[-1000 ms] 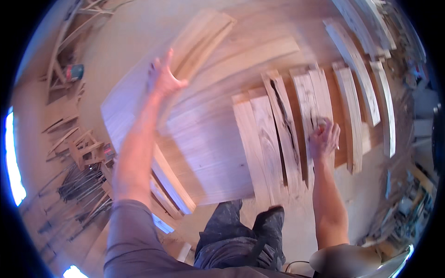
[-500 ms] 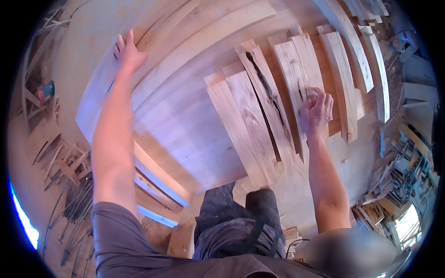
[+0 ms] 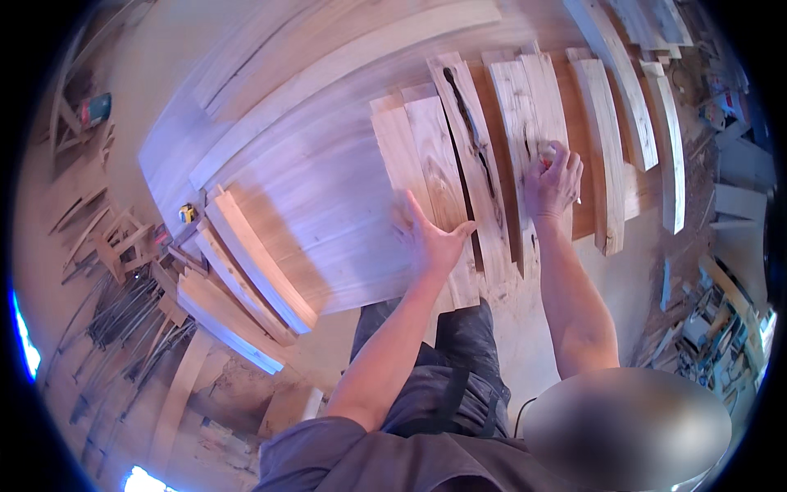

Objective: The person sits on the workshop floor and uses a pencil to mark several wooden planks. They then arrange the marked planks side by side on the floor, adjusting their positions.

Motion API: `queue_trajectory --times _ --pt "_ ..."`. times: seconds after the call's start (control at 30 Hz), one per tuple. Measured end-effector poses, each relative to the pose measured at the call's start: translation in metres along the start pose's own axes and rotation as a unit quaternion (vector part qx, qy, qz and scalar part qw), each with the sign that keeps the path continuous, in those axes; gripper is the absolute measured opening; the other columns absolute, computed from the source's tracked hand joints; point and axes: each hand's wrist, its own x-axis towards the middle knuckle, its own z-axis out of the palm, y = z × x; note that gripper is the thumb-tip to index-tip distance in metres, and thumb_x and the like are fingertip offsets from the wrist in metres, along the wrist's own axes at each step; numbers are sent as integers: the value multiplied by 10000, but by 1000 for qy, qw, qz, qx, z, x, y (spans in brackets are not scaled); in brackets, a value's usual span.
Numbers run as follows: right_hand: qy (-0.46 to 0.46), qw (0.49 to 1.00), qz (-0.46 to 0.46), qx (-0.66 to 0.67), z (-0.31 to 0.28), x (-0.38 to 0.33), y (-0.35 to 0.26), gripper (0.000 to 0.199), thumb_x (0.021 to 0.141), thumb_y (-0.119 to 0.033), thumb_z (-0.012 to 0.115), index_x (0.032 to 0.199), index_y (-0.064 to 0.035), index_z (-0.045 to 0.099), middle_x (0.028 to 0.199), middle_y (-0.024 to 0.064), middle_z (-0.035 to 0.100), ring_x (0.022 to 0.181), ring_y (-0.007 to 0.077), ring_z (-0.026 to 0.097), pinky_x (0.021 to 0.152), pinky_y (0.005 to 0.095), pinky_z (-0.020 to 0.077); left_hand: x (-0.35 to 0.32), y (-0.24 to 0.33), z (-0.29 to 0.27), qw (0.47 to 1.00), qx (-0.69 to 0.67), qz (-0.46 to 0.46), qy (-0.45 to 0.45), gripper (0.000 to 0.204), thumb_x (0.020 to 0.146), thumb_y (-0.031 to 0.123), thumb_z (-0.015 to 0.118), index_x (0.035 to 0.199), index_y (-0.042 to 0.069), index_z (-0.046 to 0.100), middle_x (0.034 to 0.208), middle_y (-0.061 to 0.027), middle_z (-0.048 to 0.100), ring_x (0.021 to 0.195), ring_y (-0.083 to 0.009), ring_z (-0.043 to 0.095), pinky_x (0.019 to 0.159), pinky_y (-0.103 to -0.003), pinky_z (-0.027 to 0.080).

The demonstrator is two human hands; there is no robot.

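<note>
My left hand (image 3: 434, 244) lies with thumb and fingers spread on two pale boards (image 3: 410, 139) set side by side. Just right of it is a board with a long dark crack (image 3: 466, 123) down its length, a narrow dark gap separating it from the pair. My right hand (image 3: 555, 184) is closed around a slim pen-like thing (image 3: 546, 162), mostly hidden, with red and white showing. That hand rests on a knotty pale board (image 3: 515, 107) farther right. The boards lie across a broad wooden panel (image 3: 328, 197).
More planks (image 3: 602, 148) lie to the right. On the left are short stacked timbers (image 3: 258, 254) and a yellow tape measure (image 3: 188, 213). A long pale strip (image 3: 344, 74) crosses the far side. Offcuts (image 3: 115, 238) and thin rods litter the left floor; scraps (image 3: 705, 320) pile at right.
My left hand has come from the far left of the panel back to the pale boards near the middle. My right hand stays over the knotty board, still gripping the pen-like thing.
</note>
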Motion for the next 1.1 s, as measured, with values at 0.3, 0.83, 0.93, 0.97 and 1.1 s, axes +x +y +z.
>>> queue_trajectory --times 0.3,0.83,0.93,0.97,1.1 --pt "0 999 -9 46 14 -8 10 388 793 -97 686 1171 -113 604 1031 140 588 1030 364 574 876 478 485 -1 -24 -34 979 131 -116 104 1243 638 312 879 1623 74 160 1496 -355 273 1377 -528 327 1180 -572 285" --pt "-5 999 -7 40 -8 2 1 426 749 -21 659 1160 -112 593 984 132 564 998 362 564 859 483 478 88 16 -158 976 90 124 153 1197 592 335 919 1591 56 321 1396 -306 431 1311 -476 387 1145 -561 284" --pt "25 999 -27 29 -8 3 -4 400 740 -22 649 1129 -102 606 940 138 559 952 369 573 836 486 483 194 38 -209 920 187 264 221 1171 602 285 921 1600 110 333 1393 -287 412 1289 -482 414 1095 -600 346" --pt "15 999 -17 25 -9 1 -3 410 740 -24 639 1141 -105 602 956 141 559 974 371 572 844 499 483 233 43 -227 914 184 297 206 1152 597 247 911 1597 141 349 1401 -281 409 1307 -483 406 1119 -590 339" --pt "8 999 3 40 0 -2 8 446 710 -34 640 1145 -127 605 963 133 555 984 366 575 839 506 487 329 101 -295 840 375 341 195 1174 554 205 926 1582 203 360 1454 -209 413 1333 -437 429 1128 -547 387"
